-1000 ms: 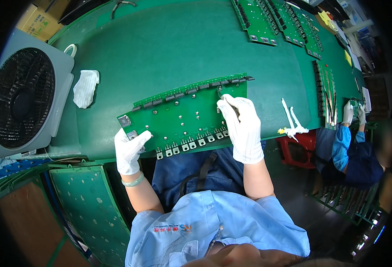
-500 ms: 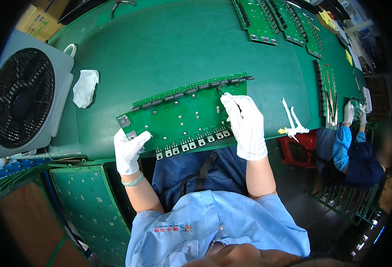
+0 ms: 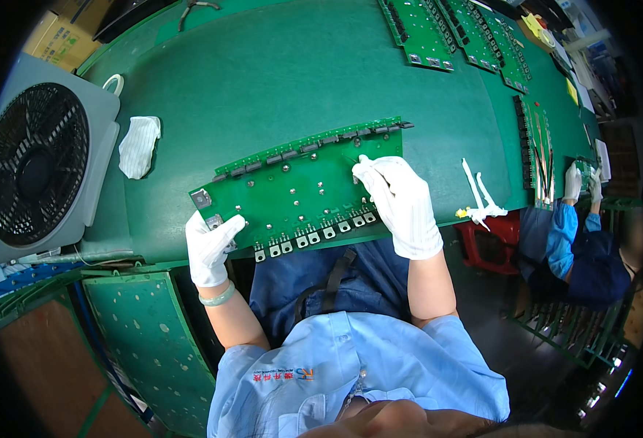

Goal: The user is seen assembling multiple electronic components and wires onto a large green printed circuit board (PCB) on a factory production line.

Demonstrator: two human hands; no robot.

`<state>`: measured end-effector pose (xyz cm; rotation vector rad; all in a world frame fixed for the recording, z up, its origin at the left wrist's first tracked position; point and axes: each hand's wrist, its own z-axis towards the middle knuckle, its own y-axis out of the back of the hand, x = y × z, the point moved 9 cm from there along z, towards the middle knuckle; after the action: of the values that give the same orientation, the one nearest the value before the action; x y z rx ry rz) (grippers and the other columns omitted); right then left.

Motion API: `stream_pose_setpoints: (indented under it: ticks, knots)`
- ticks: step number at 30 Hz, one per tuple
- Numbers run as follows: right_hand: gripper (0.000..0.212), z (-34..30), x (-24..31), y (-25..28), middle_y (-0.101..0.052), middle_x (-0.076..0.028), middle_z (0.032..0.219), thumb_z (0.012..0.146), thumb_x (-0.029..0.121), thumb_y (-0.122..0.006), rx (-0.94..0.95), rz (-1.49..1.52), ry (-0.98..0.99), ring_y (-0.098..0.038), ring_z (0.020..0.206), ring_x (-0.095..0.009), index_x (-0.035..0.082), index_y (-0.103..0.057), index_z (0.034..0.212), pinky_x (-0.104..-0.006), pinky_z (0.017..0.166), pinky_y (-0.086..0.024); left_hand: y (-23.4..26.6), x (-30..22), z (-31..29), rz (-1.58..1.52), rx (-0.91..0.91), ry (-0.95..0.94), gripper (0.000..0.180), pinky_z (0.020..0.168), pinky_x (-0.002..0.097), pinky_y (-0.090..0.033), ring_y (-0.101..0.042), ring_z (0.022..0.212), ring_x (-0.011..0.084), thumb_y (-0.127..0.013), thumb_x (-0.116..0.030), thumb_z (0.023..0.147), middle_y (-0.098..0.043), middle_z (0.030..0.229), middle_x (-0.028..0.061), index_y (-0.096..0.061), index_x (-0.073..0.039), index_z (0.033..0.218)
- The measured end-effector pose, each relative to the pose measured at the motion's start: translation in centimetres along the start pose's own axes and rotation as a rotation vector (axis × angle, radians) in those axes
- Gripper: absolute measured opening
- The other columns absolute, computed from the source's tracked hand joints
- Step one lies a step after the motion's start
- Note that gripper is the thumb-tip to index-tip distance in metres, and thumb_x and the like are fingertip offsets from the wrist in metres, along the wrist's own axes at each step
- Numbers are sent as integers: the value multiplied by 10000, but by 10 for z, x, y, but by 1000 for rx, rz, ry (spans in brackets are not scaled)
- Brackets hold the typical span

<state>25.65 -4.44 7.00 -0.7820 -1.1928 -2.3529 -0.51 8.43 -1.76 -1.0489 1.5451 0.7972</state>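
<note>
A long green circuit board (image 3: 263,197) lies tilted across the table's near edge, with black connectors along its far side and a row of metal-tabbed parts along its near side. My left hand (image 3: 212,248), in a white glove, grips the board's left end, thumb on top. Over the board's right part is my gloved right hand (image 3: 402,204), thumb and fingers pinched together. Something thin may stick out at its fingertips, but it is too small to make out. Solder points and small round parts dot the board between my hands.
A grey box fan (image 3: 51,160) stands at the left, near a white glove (image 3: 140,147). White strips (image 3: 480,201) lie right of my hand. More circuit boards (image 3: 427,44) rest at the far right. A co-worker's gloved hands (image 3: 583,182) are over another board.
My right hand has shifted slightly left across the board. The dark tip seen at its fingers before no longer shows plainly. My left hand keeps its hold.
</note>
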Motion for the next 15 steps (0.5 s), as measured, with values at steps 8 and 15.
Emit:
stream_pose_setpoints:
  ticks: [8,15]
  knots:
    - [162,-37,-26,19,-660,-129,980,813,37,-611,22,212,-352,-647,781,-204,38,-667,965,-281,644,-522,-1,7,1,-87,3,8,241,598,213,-439,-574,688,77,-678,45,750,-658,859,41,-631,17,985]
    - [233,-78,-74,75,-649,-70,921,978,143,-451,-143,34,-536,-519,611,-66,-16,-590,1076,-204,582,-447,0,4,6,-99,-33,-22,249,688,234,-489,-615,754,110,-658,90,757,-663,892,67,-624,29,995]
